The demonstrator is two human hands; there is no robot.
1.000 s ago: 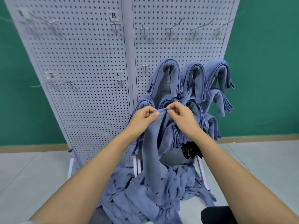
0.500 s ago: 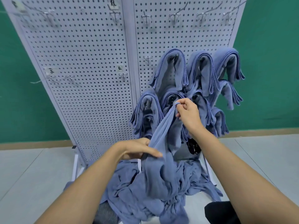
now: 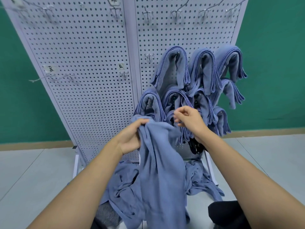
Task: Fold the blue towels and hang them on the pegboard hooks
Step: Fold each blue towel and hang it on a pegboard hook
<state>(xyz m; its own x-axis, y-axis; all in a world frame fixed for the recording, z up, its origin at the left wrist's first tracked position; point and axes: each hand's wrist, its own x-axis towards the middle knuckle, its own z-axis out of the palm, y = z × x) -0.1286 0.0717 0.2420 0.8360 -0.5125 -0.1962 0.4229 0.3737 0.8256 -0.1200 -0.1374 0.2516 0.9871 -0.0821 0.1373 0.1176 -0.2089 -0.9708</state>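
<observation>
A blue towel (image 3: 161, 162) hangs long and bunched in front of me. My left hand (image 3: 130, 138) grips its upper left edge. Level with it, my right hand (image 3: 191, 123) has curled fingers at the towel's upper right edge and seems to pinch it. Behind my hands stands the white pegboard (image 3: 90, 63). Several folded blue towels (image 3: 171, 68) hang over hooks on its lower right panel. A bare hook (image 3: 149, 56) sits just left of the top hung towel.
A heap of loose blue towels (image 3: 125, 184) lies on the floor at the board's foot. Empty hooks (image 3: 175, 13) line the top row, and others sit on the left panel (image 3: 71, 76). A black object (image 3: 227, 214) lies at bottom right. A green wall stands behind.
My left hand rose from low on the towel to grip its top edge. My right hand dropped a little, and both hands now sit level with the towel's top bunched between them.
</observation>
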